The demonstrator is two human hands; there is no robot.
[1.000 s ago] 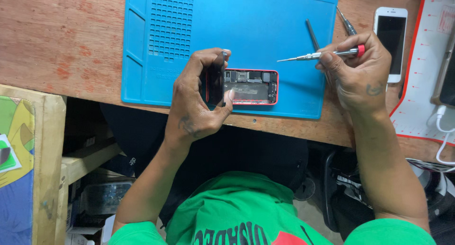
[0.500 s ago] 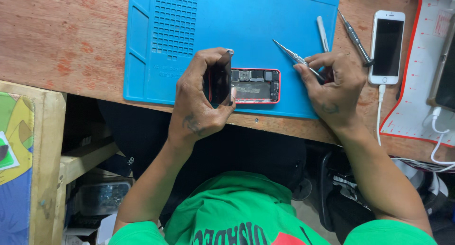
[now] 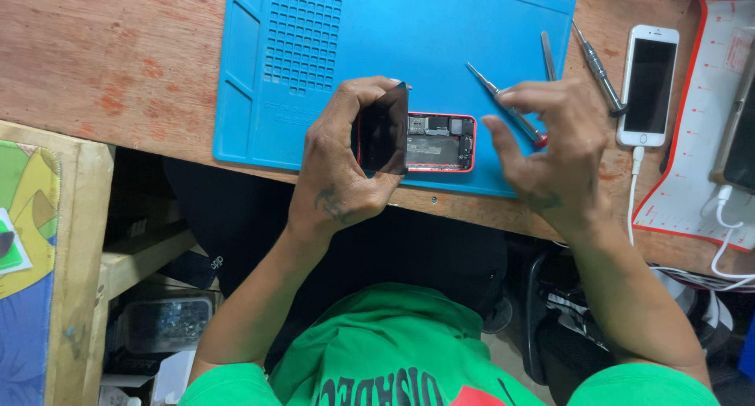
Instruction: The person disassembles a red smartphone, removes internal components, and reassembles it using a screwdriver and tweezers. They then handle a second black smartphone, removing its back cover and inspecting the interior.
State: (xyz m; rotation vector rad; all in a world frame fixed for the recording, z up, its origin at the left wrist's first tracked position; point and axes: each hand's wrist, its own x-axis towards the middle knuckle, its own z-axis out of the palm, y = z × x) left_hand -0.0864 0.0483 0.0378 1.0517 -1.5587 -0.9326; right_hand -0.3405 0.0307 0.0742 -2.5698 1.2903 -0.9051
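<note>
Blue mat (image 3: 440, 29): left hand (image 3: 346, 166) clasping screen (image 3: 383, 131)

Right hand (image 3: 550, 150) motion-blurred, covering the screwdriver (image 3: 503, 107) handle end. Left hand (image 3: 346, 166) hides the red phone (image 3: 440, 143) left part. Blue mat (image 3: 440, 36) cut by top edge; right-edge device (image 3: 739, 131) cropped.

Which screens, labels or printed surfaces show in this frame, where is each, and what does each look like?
Lifted screen panel: black, glossy, held upright by the left hand over the red-cased opened phone on the blue mat.
White phone: right of the mat, face up, dark screen, white cable at its base.
Printed white mat: far right, red-edged, ruler-like markings.
Dark device: at the right edge, partly cut off.
</note>
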